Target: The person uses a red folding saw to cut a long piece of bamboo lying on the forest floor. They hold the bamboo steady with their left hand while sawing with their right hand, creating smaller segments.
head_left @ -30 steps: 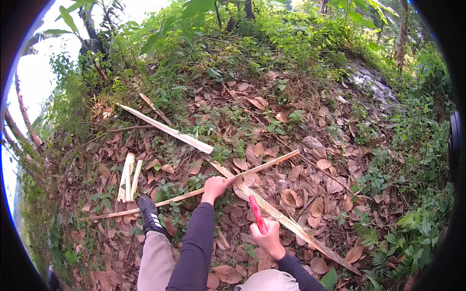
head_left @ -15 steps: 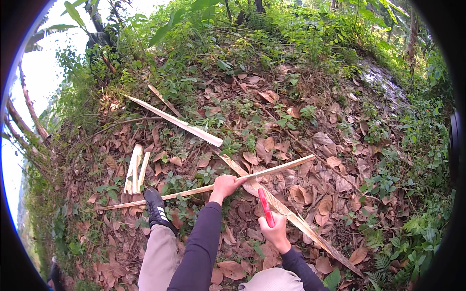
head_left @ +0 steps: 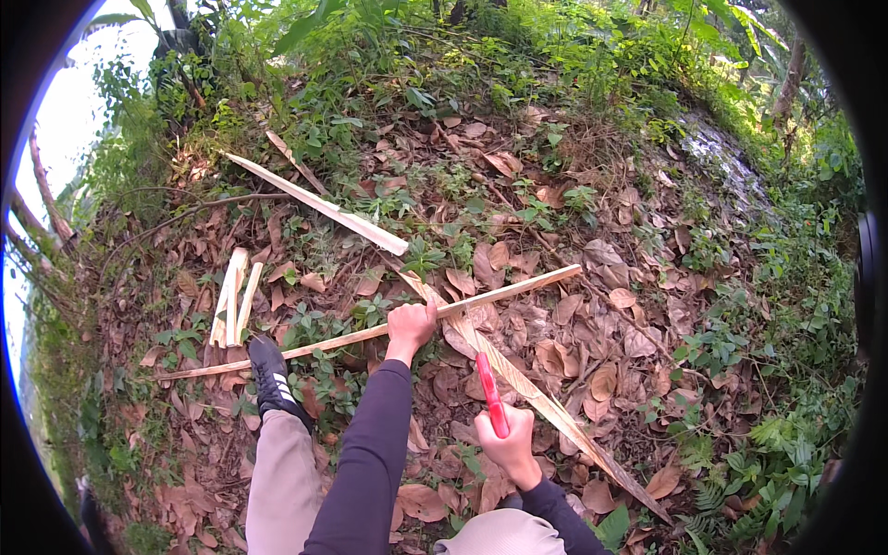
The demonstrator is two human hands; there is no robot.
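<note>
My left hand (head_left: 410, 326) grips a long pale split wooden strip (head_left: 518, 288) that runs from lower left to upper right over the leaf litter. My right hand (head_left: 507, 446) is closed around a red-handled tool (head_left: 489, 392) that points up toward that strip; its blade is not visible. A second long split strip (head_left: 546, 407) lies diagonally under the first one, passing just right of my right hand.
A wider pale plank (head_left: 319, 205) lies up the slope. Several short split pieces (head_left: 233, 294) lie at the left. My dark shoe (head_left: 269, 371) and beige trouser leg (head_left: 280, 486) are at lower left. Dry leaves and green plants cover the sloping ground.
The view has shifted slightly; my left hand keeps its grip on the strip and my right hand with the red tool has stayed close to the crossing strips.
</note>
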